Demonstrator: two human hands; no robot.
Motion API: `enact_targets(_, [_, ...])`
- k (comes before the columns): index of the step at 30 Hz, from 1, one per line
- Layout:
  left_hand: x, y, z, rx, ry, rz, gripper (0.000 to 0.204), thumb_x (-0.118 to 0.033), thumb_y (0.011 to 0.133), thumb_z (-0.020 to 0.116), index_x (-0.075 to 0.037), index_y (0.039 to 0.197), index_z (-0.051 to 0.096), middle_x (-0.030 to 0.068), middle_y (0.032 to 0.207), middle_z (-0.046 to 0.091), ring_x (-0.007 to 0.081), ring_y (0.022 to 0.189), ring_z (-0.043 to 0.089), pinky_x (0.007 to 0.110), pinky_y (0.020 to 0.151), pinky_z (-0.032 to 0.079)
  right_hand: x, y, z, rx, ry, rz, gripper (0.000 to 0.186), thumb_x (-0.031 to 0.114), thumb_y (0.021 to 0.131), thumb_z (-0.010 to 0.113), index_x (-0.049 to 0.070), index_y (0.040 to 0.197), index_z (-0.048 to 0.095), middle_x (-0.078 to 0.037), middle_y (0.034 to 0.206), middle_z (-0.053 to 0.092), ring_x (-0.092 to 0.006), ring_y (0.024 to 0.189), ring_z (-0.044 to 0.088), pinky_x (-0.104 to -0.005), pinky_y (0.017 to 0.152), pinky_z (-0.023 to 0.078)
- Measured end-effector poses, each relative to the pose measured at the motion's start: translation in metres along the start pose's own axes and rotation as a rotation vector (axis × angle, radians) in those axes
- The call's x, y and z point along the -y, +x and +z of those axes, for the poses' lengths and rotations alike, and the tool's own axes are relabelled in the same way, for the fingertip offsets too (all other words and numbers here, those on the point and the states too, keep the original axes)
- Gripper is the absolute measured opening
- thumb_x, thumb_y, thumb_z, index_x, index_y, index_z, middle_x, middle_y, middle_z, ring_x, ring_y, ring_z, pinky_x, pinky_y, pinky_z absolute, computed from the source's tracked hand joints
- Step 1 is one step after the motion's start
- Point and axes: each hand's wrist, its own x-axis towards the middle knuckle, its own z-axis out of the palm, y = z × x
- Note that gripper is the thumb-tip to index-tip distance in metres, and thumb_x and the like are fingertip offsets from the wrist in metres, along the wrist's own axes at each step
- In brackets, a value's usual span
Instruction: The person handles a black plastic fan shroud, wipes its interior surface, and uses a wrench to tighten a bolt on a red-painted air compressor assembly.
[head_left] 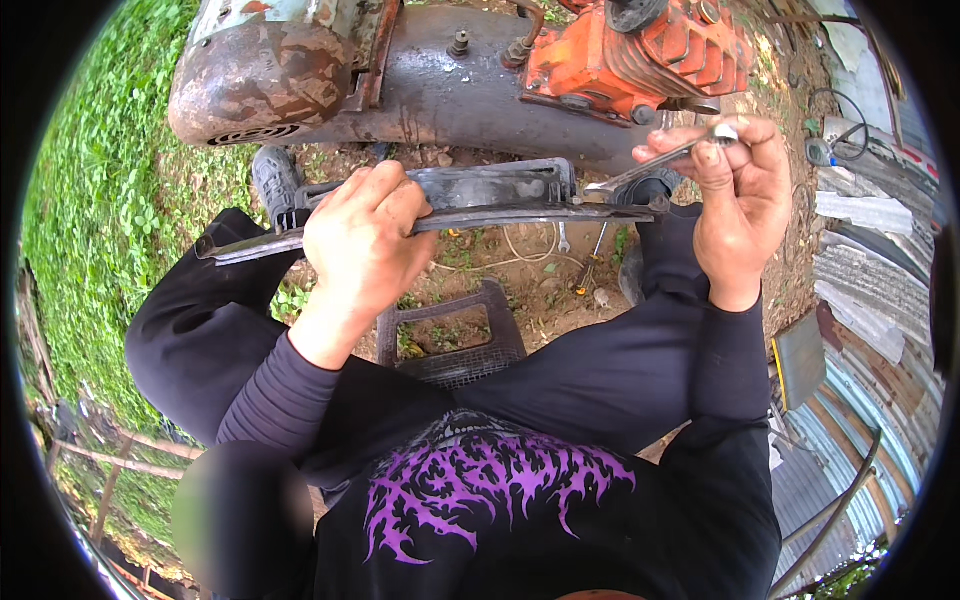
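Note:
My left hand is closed on a long dark metal bracket with a raised frame, held crosswise over my lap. My right hand grips a steel combination wrench between thumb and fingers, one end beside my thumb, the other close to the bracket's right part; whether it touches is unclear. Beyond the bracket stands a rusty grey tank carrying an orange compressor head and a weathered motor. Below the bracket, another wrench and a screwdriver show near the ground.
A dark plastic stool or crate is between my legs. Grass lines the left. Corrugated metal sheets, a yellow-edged board and a blue tool with a black cable lie at right. A thin cord crosses the dirt.

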Motion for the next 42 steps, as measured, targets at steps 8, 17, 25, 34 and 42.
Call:
enact_targets(8, [0.0, 0.001, 0.003, -0.001, 0.022, -0.009, 0.028, -0.001, 0.058, 0.086, -0.009, 0.076, 0.065, 0.006, 0.079, 0.062, 0.0276, 0.074, 0.068, 0.037, 0.067, 0.056, -0.02, -0.034, -0.015, 0.021, 0.075, 0.017, 0.015, -0.003, 0.112, 0.047, 0.004, 0.119, 0.036, -0.03, 0.112, 0.075, -0.0399, 0.111, 0.076, -0.0484, 0.098, 0.063])
enact_targets(17, [0.002, 0.004, 0.003, 0.008, 0.02, 0.012, 0.03, -0.003, 0.058, 0.088, -0.009, 0.076, 0.064, 0.0063, 0.08, 0.061, 0.0285, 0.075, 0.068, 0.038, 0.067, 0.056, -0.023, -0.033, -0.001, 0.184, -0.084, -0.173, 0.014, -0.007, 0.109, 0.053, 0.002, 0.116, 0.045, -0.025, 0.111, 0.078, -0.0334, 0.108, 0.079, -0.0415, 0.092, 0.064])
enact_targets(25, [0.001, -0.001, 0.004, -0.013, 0.032, 0.015, 0.028, -0.002, 0.059, 0.085, -0.009, 0.074, 0.061, 0.0069, 0.078, 0.058, 0.029, 0.072, 0.065, 0.039, 0.065, 0.054, -0.005, -0.003, 0.083, 0.426, -0.733, -0.425, 0.019, 0.014, 0.086, 0.07, 0.014, 0.104, 0.07, -0.004, 0.086, 0.073, -0.025, 0.082, 0.076, -0.0403, 0.068, 0.061])
enact_targets(34, [0.0, 0.0, 0.004, -0.018, 0.019, 0.02, 0.029, 0.001, 0.058, 0.083, -0.009, 0.073, 0.06, 0.0061, 0.075, 0.058, 0.0289, 0.071, 0.066, 0.04, 0.063, 0.054, -0.021, -0.007, 0.11, 0.319, -0.735, -0.265, 0.007, 0.014, 0.086, 0.07, 0.013, 0.093, 0.07, -0.002, 0.087, 0.07, -0.0252, 0.092, 0.07, -0.0425, 0.08, 0.054])
enact_targets(42, [0.001, 0.0, 0.003, -0.019, 0.019, 0.011, 0.029, 0.0, 0.057, 0.086, -0.009, 0.077, 0.066, 0.0058, 0.078, 0.061, 0.0283, 0.075, 0.068, 0.038, 0.067, 0.056, -0.021, -0.005, 0.045, -0.013, 0.091, -0.07, 0.011, 0.003, 0.111, 0.056, 0.004, 0.122, 0.056, -0.015, 0.109, 0.077, -0.0225, 0.099, 0.077, -0.0336, 0.084, 0.061])
